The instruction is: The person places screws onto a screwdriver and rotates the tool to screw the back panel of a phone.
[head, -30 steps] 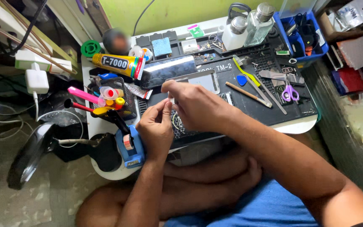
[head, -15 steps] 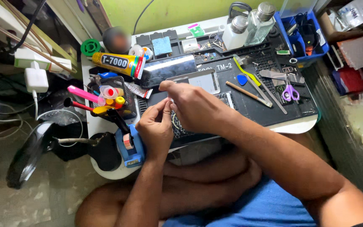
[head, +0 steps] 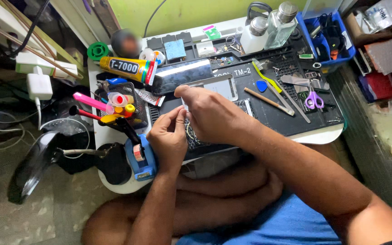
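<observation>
Hardly anything has shifted over the last second: both hands have stayed together over the near left corner of the black work mat (head: 268,113), and only the right hand (head: 212,113) has crept slightly toward the mat's far edge. That suggests slow, fine fingerwork in one spot rather than any reach for a tool

The left hand (head: 169,136) has thumb and forefinger pinched narrow at a small pale piece (head: 184,108), too small to name for sure. The right hand's fingers curl down over the same spot with the thumb raised; what they grip beneath is hidden. Under both hands lies a dark patterned part resting on the mat, mostly covered

On the mat just beyond the hands lie a pale phone frame (head: 218,84) and a dark glass panel (head: 182,75). Off the mat's left edge are a yellow glue tube (head: 128,68) and, nearer the person, a blue tape dispenser (head: 141,156). Purple scissors (head: 314,97) lie untouched toward the mat's right end on the desk
</observation>
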